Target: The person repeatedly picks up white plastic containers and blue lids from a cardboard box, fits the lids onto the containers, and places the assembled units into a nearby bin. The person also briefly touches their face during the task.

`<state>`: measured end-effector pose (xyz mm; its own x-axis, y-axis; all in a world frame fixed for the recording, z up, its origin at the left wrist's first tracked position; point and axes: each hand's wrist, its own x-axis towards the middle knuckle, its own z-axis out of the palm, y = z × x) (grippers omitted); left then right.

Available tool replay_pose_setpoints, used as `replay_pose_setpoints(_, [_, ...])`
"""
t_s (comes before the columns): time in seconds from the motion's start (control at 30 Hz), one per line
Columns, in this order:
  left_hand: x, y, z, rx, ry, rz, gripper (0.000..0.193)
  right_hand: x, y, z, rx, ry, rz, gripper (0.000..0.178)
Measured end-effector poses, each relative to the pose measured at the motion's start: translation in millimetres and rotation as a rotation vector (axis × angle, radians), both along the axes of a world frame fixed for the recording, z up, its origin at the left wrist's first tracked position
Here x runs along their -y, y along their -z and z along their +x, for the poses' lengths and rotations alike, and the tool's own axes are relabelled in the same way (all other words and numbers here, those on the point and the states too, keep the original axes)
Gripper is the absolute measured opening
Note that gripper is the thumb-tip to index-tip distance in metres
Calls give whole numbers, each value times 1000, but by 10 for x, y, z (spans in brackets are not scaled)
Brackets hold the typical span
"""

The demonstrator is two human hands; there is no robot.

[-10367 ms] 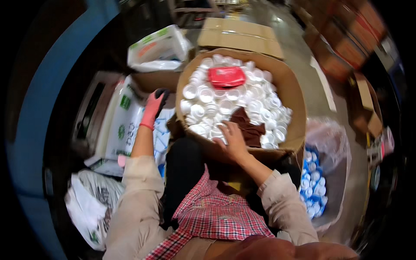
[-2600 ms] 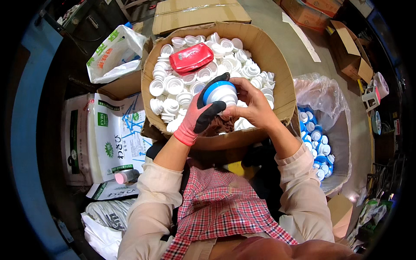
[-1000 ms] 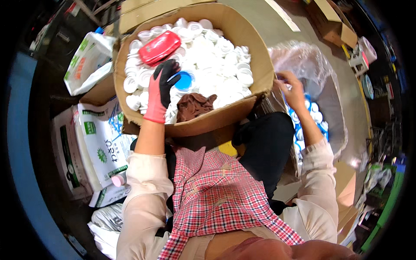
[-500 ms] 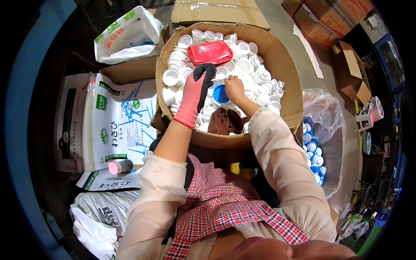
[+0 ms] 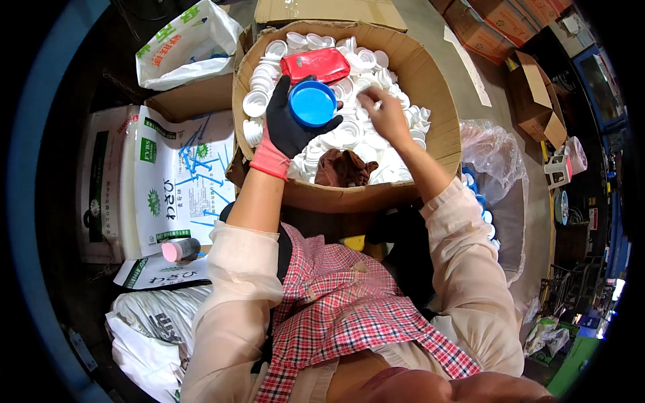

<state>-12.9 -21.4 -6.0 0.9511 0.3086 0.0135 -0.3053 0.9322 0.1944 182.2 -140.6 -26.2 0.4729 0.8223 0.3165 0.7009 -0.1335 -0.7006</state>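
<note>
My left hand (image 5: 285, 127), in a black and pink work glove, is closed round the edge of a round blue cap (image 5: 313, 104), whose hollow side faces up. My right hand (image 5: 386, 115) is bare and hovers just right of it, fingers curled together. Whatever sits between those fingertips, if anything, is too small to make out. Below both hands lies a heap of white plastic caps (image 5: 346, 134) inside a cardboard box (image 5: 430, 80). A red pouch (image 5: 314, 65) rests on the caps beyond my left hand. Near the box's front wall lies a crumpled brown cloth or bag (image 5: 344, 168).
At left, thin blue plastic sticks (image 5: 201, 164) lie on a printed white sheet (image 5: 158, 195), near a pink-topped bottle (image 5: 180, 250). A white plastic bag (image 5: 188, 47) stands behind them. A plastic-lined container (image 5: 507, 228) with blue and white caps is right of the box.
My left hand has turned palm up and now holds the blue cap, which was by my right hand before. My right hand has moved a little right and toward me.
</note>
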Motion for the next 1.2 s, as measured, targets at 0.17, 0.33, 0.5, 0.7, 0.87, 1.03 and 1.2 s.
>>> replay_pose_setpoints(0.17, [-29, 187, 29, -20, -106, 213, 57, 376, 910, -412, -1, -541, -547, 50])
replay_pose_setpoints(0.33, [87, 225, 226, -250, -206, 480, 59, 185, 1142, -450, 254, -695, -722, 39])
replay_pose_setpoints(0.5, [153, 121, 93, -319, -541, 987, 70, 311, 121, -27, -284, -369, -350, 35])
replay_pose_setpoints(0.7, [251, 308, 269, -341, -544, 758, 50, 541, -396, -308, 41, -270, 122, 36])
replay_pose_setpoints(0.87, [461, 264, 302, -90, -204, 495, 46, 542, -154, -547, 351, -350, 201, 36])
replay_pose_setpoints(1.03, [451, 851, 423, -537, -478, 1687, 57, 565, -224, -607, 430, -285, 311, 42])
replay_pose_setpoints(1.2, [732, 337, 513, -401, -613, 1864, 30, 489, -262, -519, 362, -141, 391, 38])
